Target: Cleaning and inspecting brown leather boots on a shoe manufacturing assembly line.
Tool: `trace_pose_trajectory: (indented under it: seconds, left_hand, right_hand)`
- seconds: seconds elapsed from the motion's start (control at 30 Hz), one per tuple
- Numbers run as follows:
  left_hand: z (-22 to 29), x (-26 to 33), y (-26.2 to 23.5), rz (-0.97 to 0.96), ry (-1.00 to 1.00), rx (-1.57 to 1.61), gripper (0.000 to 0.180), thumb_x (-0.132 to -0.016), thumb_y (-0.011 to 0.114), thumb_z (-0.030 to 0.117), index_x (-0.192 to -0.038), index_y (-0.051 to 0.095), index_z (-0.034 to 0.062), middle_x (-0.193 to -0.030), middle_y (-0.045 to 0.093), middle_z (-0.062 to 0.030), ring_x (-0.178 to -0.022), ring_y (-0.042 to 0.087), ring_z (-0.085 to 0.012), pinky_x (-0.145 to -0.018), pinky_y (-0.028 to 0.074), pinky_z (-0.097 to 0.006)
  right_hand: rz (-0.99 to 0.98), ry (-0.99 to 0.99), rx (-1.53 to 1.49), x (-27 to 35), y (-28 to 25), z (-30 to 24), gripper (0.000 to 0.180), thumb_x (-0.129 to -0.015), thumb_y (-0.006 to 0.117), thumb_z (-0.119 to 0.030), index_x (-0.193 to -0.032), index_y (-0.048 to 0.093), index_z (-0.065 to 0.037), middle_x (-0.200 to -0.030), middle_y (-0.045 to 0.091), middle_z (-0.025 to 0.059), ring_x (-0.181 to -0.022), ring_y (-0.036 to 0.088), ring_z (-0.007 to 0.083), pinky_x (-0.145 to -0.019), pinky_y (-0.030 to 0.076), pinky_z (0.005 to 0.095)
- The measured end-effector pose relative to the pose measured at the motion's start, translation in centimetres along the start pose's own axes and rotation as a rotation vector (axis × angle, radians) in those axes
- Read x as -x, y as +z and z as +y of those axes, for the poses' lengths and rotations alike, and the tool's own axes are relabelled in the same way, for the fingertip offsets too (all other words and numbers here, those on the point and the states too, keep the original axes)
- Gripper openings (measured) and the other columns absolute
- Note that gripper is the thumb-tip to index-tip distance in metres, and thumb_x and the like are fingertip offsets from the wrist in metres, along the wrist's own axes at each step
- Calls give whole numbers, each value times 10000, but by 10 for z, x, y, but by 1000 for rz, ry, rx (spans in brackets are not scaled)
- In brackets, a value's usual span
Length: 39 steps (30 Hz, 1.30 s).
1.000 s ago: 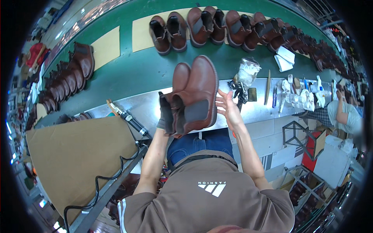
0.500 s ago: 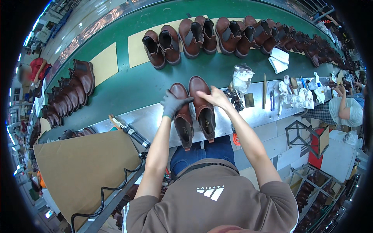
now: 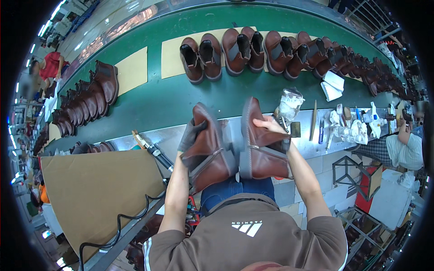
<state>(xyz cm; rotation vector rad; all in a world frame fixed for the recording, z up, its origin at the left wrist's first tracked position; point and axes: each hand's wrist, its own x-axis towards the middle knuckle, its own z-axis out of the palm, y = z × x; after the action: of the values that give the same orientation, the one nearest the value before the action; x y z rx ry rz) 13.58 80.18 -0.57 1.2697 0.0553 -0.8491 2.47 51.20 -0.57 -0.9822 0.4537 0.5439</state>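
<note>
I hold a pair of brown leather ankle boots in front of my waist, at the near edge of the bench. My left hand (image 3: 191, 137), in a dark grey glove, is closed round the left boot (image 3: 209, 143). My bare right hand (image 3: 270, 123) grips the right boot (image 3: 266, 163), its thumb on the upper. Both boots are turned onto their sides, toes pointing away from me and soles facing each other. An elastic panel edge shows on each shaft. The left boot is slightly blurred, and most of my fingers are hidden behind the boots.
A long row of brown boots (image 3: 236, 52) stands on cardboard across the green bench (image 3: 172, 103). More boots (image 3: 92, 88) line up at the left. Brushes, a pen and a plastic-wrapped container (image 3: 290, 103) lie right. A cardboard sheet (image 3: 99, 194) and a dark-handled tool (image 3: 156, 152) are near left.
Both hands have taken hold of the boots, lifted them and rolled them onto their sides, soles inward. Before, the boots lay side by side with their openings toward me. The view has shifted slightly.
</note>
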Motion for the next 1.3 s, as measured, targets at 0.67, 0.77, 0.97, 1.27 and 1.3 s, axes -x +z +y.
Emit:
trace_pose_trajectory:
  seconds: [0.67, 0.77, 0.97, 1.27, 1.3]
  left_hand:
    - [-41, -54, 3, -297, -48, 644, 447, -973, 358, 369, -1282, 435, 55, -1262, 502, -91, -1147, 492, -233, -994, 393, -380]
    - [-64, -63, 38, -292, -77, 746, 387, -956, 409, 355, -1194, 502, 64, -1116, 576, -79, -1029, 546, -216, -961, 418, -353]
    - [-60, -62, 35, -232, 109, 555, 364, -953, 421, 329, -1185, 505, 62, -1101, 574, -78, -1017, 544, -212, -954, 420, -351]
    - [-41, -79, 58, -124, 392, 87, 322, -948, 442, 282, -1170, 511, 59, -1076, 572, -77, -995, 539, -204, -941, 424, -347]
    - [-41, -75, 56, -138, 420, 24, 318, -947, 444, 277, -1168, 512, 58, -1073, 572, -77, -992, 539, -203, -939, 424, -347]
  right_hand:
    - [797, -204, 1025, 10, 61, 3, 1025, -645, 718, -501, -1425, 226, -55, -1234, 447, 276, -1101, 484, 421, -924, 409, 459]
    - [783, -444, 1059, 20, 75, 14, 934, -693, 732, -406, -1412, 261, -41, -1272, 450, 239, -1140, 482, 379, -916, 423, 455]
    - [1086, -670, 520, 95, 27, 70, 681, -720, 757, -182, -1285, 434, 18, -1198, 490, 150, -1105, 496, 256, -917, 441, 388]
    - [1014, -423, 469, 32, -35, 88, 242, -791, 717, -208, -759, 566, -22, -655, 495, -23, -642, 438, 79, -580, 396, 261]
    - [964, -514, 349, 30, -34, 88, 228, -828, 679, -203, -747, 555, -30, -668, 485, -38, -639, 420, 70, -563, 380, 247]
